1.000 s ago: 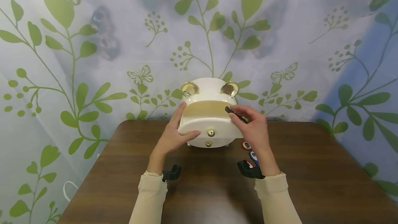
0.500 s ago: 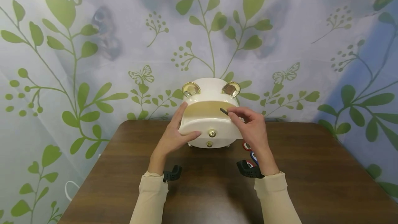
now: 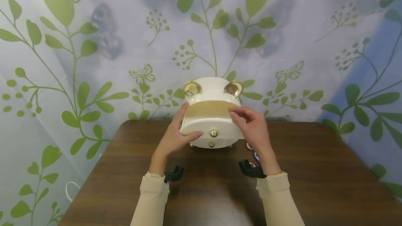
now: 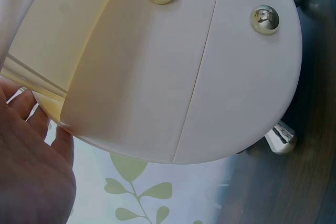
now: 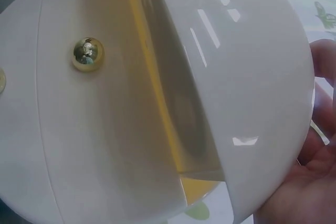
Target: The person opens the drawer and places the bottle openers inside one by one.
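A white two-drawer box (image 3: 224, 144) with gold ear-shaped trims (image 3: 192, 89) stands on the table, its upper drawer (image 3: 201, 127) pulled out. My left hand (image 3: 172, 135) holds the box's left side, its thumb lying across the drawer front and its fingers along the side. In the left wrist view, fingertips (image 4: 64, 142) reach the drawer's edge. My right hand (image 3: 255, 126) is over the drawer's right end, thumb and forefinger close together, with nothing showing between them. In the right wrist view its fingers (image 5: 324, 64) bend beside the box's rounded edge. Much of the drawer's floor is hidden behind its front.
Several red-and-white and blue-and-white small pieces (image 3: 249, 146) lie on the brown table (image 3: 204, 187), right of the box and partly behind the right wrist. Dark camera mounts (image 3: 174, 173) sit on both wrists. A leaf-patterned curtain (image 3: 157, 51) hangs close behind the table.
The slim dark piece that my right finger and thumb pinched over the drawer has gone from sight. Both hands and the box stay nearly in place.
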Tool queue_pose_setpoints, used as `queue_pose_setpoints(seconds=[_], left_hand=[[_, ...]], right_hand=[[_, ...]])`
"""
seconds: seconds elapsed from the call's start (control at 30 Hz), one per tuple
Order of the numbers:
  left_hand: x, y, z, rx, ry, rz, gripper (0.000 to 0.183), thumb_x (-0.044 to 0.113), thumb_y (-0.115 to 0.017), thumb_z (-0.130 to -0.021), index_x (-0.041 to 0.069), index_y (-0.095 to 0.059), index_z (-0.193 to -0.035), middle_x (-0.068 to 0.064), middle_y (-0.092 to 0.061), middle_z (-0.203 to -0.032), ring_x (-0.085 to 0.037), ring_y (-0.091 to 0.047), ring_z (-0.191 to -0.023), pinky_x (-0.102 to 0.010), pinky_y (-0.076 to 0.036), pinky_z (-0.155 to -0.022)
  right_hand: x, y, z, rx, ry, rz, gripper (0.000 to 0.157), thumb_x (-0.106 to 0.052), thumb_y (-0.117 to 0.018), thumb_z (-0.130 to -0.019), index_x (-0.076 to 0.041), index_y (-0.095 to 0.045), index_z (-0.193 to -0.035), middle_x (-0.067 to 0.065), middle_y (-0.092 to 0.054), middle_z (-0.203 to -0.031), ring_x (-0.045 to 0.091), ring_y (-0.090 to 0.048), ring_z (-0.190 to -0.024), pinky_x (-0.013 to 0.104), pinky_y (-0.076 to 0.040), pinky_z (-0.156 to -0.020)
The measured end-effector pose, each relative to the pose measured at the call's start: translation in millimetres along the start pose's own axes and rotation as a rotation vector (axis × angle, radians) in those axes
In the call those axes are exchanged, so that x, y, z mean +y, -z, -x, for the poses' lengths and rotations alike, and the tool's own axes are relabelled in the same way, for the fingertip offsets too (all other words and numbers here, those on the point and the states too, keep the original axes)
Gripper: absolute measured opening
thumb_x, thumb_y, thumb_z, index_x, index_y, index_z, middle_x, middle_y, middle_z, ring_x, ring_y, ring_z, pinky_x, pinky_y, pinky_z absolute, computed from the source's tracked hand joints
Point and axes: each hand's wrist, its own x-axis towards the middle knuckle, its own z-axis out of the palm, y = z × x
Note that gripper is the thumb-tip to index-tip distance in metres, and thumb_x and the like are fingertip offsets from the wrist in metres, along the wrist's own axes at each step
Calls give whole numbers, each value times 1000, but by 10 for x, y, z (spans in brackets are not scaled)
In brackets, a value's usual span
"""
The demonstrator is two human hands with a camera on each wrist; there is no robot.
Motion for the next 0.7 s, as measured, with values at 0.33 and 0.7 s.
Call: queue_pose_setpoints(seconds=[0.33,0.7], left_hand=[[12,5,6,6,-13,4,107,43,-87,-82,38,-19,-165,15,-15,-171,-16,-17,-157,-55,-26,-123],[27,-4,18,8,-17,-2,105,36,-87,-84,38,-20,-165,14,-16,-171,-15,-18,-157,-56,-26,-122]], right_hand=[[-34,68,31,15,0,27,19,-21,-77,-95,-11,-80,-112,8,-76,-111,1,-69,-99,19,-52,-80],[-238,83,165,70,230,130,22,-8,-83,-87,-13,-81,-108,3,-78,-106,4,-69,-94,15,-52,-86]])
